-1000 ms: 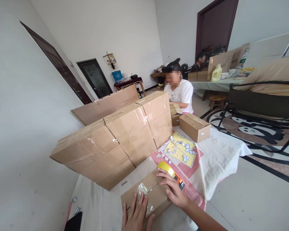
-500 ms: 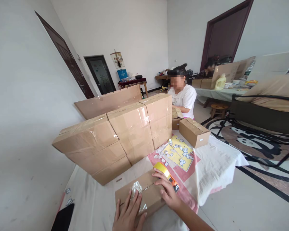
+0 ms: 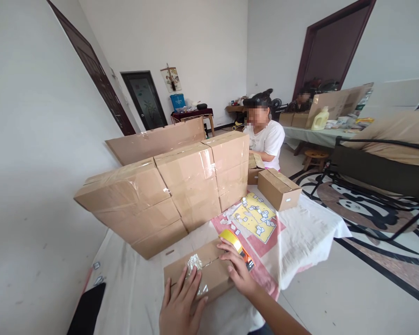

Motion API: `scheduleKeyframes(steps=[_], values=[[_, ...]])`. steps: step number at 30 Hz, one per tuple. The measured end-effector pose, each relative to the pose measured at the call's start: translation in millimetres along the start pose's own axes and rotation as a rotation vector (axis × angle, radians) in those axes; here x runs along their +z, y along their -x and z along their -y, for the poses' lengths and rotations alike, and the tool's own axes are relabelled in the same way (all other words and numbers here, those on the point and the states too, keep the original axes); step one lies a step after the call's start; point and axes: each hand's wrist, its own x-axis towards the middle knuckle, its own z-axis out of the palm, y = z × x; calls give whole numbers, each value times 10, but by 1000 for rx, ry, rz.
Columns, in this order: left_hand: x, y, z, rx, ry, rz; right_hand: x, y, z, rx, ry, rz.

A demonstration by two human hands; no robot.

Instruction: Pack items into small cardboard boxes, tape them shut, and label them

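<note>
A small cardboard box (image 3: 214,274) lies flat on the cloth before me, with shiny clear tape across its top. My left hand (image 3: 183,298) rests on the box's left part, fingers outstretched over the tape. On the right end of the same box lies my right hand (image 3: 240,274), fingers spread, its fingertips on the top. A tape dispenser (image 3: 247,258) with a yellow roll of tape (image 3: 231,239) sits just beyond the right hand, against the box. Part of it is hidden by the fingers, and I cannot tell whether they touch it.
Stacked, taped boxes (image 3: 195,186) form a wall beyond the small box. A yellow sheet with small labels (image 3: 256,216) lies to the right, near another box (image 3: 280,188). A person (image 3: 267,139) sits across the table. A black object (image 3: 87,307) lies at the near left.
The view has shifted slightly, so the table scene sits a little higher and further left. Both hands stay on the small box, with hardly any movement over it.
</note>
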Motion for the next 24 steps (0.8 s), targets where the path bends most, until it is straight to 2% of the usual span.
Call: scheduleKeyframes(steps=[5,8,12,14,16,18,22,24], values=[[-34,-8,-28,-23,10,-8,-12,14,50,19,17,13],[-15,-5,-39,-50,15,-22,-111,11,59,113,138,50],[36,11,-19,-58,4,-9,-331,-93,-106,371,339,-133],[66,23,3,-42,-6,-7,-419,-164,-220,561,350,-74],[113,46,16,-12,-10,-11,-469,-207,-295,671,313,66],[195,85,12,-22,-1,-13,-486,-204,-319,627,287,131],[429,176,-23,-147,7,-24,-461,-83,-337,421,281,94],[518,203,-40,-175,0,-31,-439,-6,-375,403,300,79]])
